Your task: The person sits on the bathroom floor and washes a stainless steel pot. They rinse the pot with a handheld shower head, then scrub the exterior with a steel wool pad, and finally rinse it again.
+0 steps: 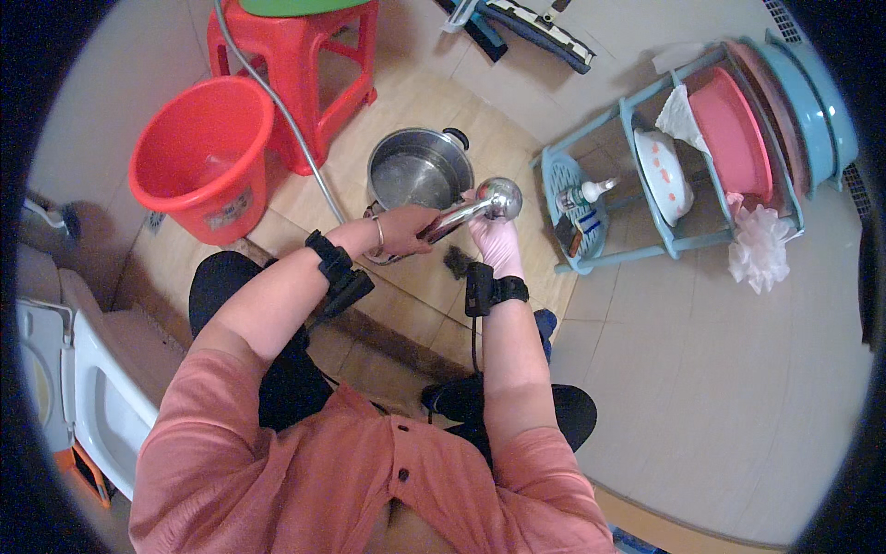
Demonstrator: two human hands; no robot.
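Observation:
My left hand (405, 230) grips the handle of a chrome hand shower (460, 213), with its round head at the right end. A grey shower hose (294, 128) comes down from the top left and passes behind my left wrist. My right hand (498, 244), in a pale pink glove, is right beside the shower head. Its fingers are partly hidden behind the head, so what they hold cannot be seen. Just beyond both hands, a stainless steel pot (419, 170) with dark handles stands on the tiled floor. Below the hand shower lies a small dark clump (457, 262).
A red plastic bucket (201, 149) and a red stool (294, 76) stand at the left back. To the right is a blue plastic rack (626, 128) holding basins and a bottle (578, 196). A squeegee (536, 31) leans at the back. A raised tile ledge (387, 332) crosses before my feet.

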